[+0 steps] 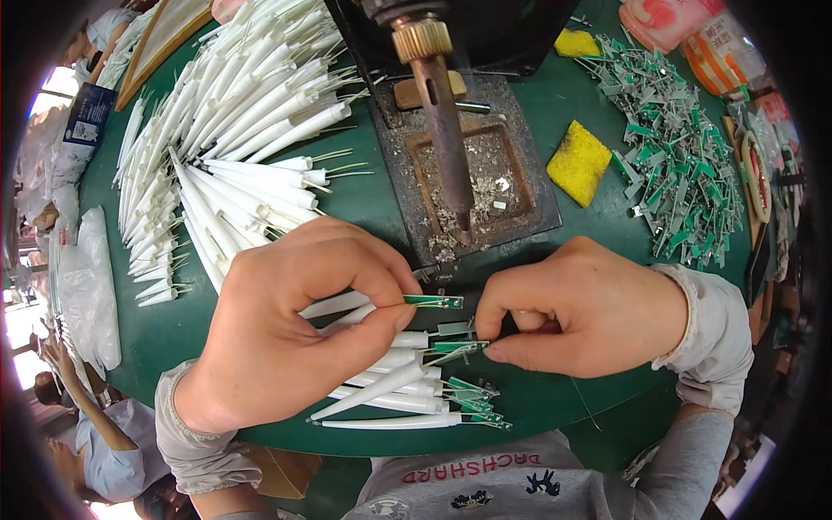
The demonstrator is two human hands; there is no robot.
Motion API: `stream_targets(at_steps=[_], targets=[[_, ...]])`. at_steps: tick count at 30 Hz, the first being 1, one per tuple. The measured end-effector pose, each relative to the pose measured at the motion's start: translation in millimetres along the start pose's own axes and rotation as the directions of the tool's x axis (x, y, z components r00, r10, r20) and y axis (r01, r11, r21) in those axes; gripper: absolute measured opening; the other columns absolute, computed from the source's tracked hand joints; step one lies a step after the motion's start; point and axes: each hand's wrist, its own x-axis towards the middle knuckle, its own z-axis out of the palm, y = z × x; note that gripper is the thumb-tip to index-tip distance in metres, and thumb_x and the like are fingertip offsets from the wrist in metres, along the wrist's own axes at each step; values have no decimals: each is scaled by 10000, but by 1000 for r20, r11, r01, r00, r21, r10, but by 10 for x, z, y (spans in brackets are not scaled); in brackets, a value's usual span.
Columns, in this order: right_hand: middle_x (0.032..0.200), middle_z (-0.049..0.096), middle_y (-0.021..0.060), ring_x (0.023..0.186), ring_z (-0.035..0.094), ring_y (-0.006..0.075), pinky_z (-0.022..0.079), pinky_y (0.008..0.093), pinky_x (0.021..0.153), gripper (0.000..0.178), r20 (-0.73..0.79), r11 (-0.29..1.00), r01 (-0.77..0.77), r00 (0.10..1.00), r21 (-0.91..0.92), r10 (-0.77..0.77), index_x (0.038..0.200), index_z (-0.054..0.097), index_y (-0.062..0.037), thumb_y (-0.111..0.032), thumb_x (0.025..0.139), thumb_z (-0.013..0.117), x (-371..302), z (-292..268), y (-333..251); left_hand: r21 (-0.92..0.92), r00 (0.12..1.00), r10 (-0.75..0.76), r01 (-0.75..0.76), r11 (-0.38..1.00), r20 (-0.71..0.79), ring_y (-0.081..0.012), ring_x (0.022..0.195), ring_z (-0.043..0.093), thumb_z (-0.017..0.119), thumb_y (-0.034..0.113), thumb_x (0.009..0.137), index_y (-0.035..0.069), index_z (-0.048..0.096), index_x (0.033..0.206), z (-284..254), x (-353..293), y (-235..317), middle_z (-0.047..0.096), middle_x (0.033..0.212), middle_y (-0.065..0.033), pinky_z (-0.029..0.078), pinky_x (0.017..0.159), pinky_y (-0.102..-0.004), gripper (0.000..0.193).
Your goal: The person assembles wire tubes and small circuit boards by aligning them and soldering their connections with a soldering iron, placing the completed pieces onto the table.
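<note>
My left hand (290, 334) pinches a small green circuit board (438, 302) between thumb and forefinger, its end sticking out to the right. White tapered tubes lie under and beside that hand. My right hand (589, 312) has its thumb and forefinger closed at the tip of another green board (459, 346), which joins a white tube. Below them, several white tubes (399, 422) with green boards at their right ends lie side by side near the table's front edge. Above, between both hands, a soldering iron (446, 143) points down, its tip bare of any hand.
Under the iron is a dirty metal tray (529, 204) with solder scraps. A yellow sponge (579, 163) lies right of it. Farther right is a heap of small green boards (680, 165). A big pile of white tubes with wires (251, 95) covers the left. Other people sit beyond the left edge.
</note>
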Motion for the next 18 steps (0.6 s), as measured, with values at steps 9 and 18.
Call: stream_targets(at_steps=[9,18], targets=[[561,571,97,495,564,239,414,360,496,148,86,999,-45,995,16,43,817,598,-25,-163,786,642,21,-43,18,703,988,100,-154,694,117,-361,1019,495,756,526,604,16,524,1206,94,-284,144,495,1183,-185,394,872,-449,822],[554,553,74,499,526,183,394,340,495,213,182,989,-150,973,16,145,856,605,-27,-231,830,656,-51,-218,-55,754,979,36,-179,632,203,-343,1010,498,793,406,547,77,500,1281,321,-502,280,491,1170,-154,399,832,-446,856]])
